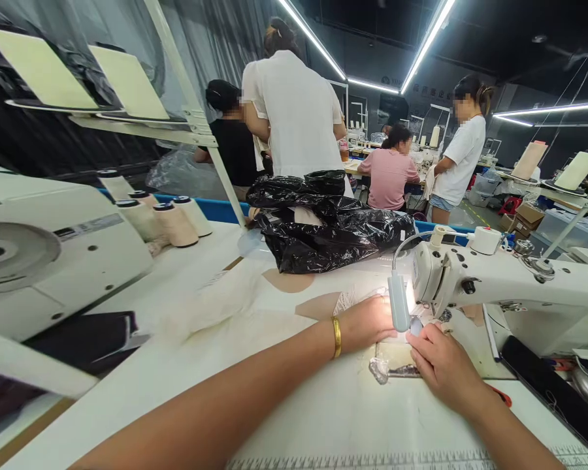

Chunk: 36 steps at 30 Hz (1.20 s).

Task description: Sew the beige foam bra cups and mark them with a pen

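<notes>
A white sewing machine (pixel 470 277) stands at the right, its needle area lit by a small grey lamp (pixel 398 303) on a bendy neck. Beside the needle area, my left hand (pixel 367 321) lies low over pale lace-edged fabric (pixel 345 301); the lamp hides its fingertips. My right hand (pixel 443 362) is closed from the other side, thumb and fingers pressed together close to the needle. Glare and the fingers conceal what is pinched there. A gold bracelet (pixel 337 337) circles my left wrist.
A black plastic bag (pixel 328 228) lies behind the fabric. Thread cones (pixel 176 225) and another machine (pixel 53 241) stand left. A black phone (pixel 549 388) rests right, and a ruler strip (pixel 372 462) runs along the front edge. Several people work beyond the table.
</notes>
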{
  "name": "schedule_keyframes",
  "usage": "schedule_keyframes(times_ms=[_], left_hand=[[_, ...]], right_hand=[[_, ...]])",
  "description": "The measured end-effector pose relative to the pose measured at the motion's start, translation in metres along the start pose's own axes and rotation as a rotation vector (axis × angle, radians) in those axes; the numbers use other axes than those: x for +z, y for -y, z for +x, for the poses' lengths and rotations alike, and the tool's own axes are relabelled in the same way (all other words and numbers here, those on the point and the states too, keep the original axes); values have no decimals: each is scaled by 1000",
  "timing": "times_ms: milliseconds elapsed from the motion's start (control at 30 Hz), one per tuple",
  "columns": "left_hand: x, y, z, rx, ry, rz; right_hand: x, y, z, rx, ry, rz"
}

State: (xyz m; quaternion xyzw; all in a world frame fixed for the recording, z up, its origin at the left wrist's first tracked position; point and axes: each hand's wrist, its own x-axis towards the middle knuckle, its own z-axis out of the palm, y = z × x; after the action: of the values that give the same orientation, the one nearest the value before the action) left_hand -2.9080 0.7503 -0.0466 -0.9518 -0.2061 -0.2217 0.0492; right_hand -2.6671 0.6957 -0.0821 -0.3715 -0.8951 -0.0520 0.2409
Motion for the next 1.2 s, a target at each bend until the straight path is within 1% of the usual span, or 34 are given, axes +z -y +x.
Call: schedule_keyframes(times_ms=[133,300,367,400,467,533,600,633,667,733,800,833,867,900,933,967,1000,1033,1067,1133,1167,1200], left_hand=[[-2,-1,0,-60,-13,21],[5,-3,7,-144,-20,38],[8,-7,7,-183,-41,32],[8,-11,4,-197,-53,26],[5,-24,-7,-218,-79,14],[0,-42,-26,-219,-116,-32],[-7,-59,-49,-224,-156,-118],[-10,-66,-61,-256,-177,-152],[-14,-72,-73,-319,-203,-168],[-21,-84,-95,-521,-310,-144],[-27,-101,-110,-723,-499,-153],[-27,-113,-114,-798,-586,-229],[-27,-127,-116,-852,-642,-375],[-24,-142,-115,-894,-643,-593],[-20,-156,-112,-919,-582,-893],[-16,-168,-107,-922,-507,-1240],[-12,-178,-101,-941,-509,-1505],[-9,-184,-94,-958,-574,-1690],[-7,-187,-87,-962,-677,-1802],[-9,-185,-76,-980,-909,-1867],[-11,-181,-71,-986,-984,-1860],[-13,-178,-68,-990,-1014,-1852]], right_hand=[[1,-2,0,14,10,15],[1,-5,-2,16,-10,97],[-2,-1,-2,73,-25,201],[-4,2,-2,138,-16,289],[-7,14,0,320,27,559],[-10,30,3,484,66,898],[-9,50,5,574,43,1176],[-9,59,5,599,1,1275],[-8,68,5,622,-52,1354],[-6,84,4,676,-188,1487],[-5,96,2,723,-313,1586],[-4,101,1,742,-361,1612],[-3,106,-1,754,-397,1624],[-1,110,-3,761,-429,1621],[2,114,-7,765,-454,1603],[6,119,-12,766,-478,1571],[11,124,-18,764,-499,1525],[16,130,-26,758,-512,1466],[21,135,-34,750,-513,1400],[29,145,-53,727,-473,1271],[31,148,-60,712,-440,1218],[31,149,-66,693,-405,1176]])
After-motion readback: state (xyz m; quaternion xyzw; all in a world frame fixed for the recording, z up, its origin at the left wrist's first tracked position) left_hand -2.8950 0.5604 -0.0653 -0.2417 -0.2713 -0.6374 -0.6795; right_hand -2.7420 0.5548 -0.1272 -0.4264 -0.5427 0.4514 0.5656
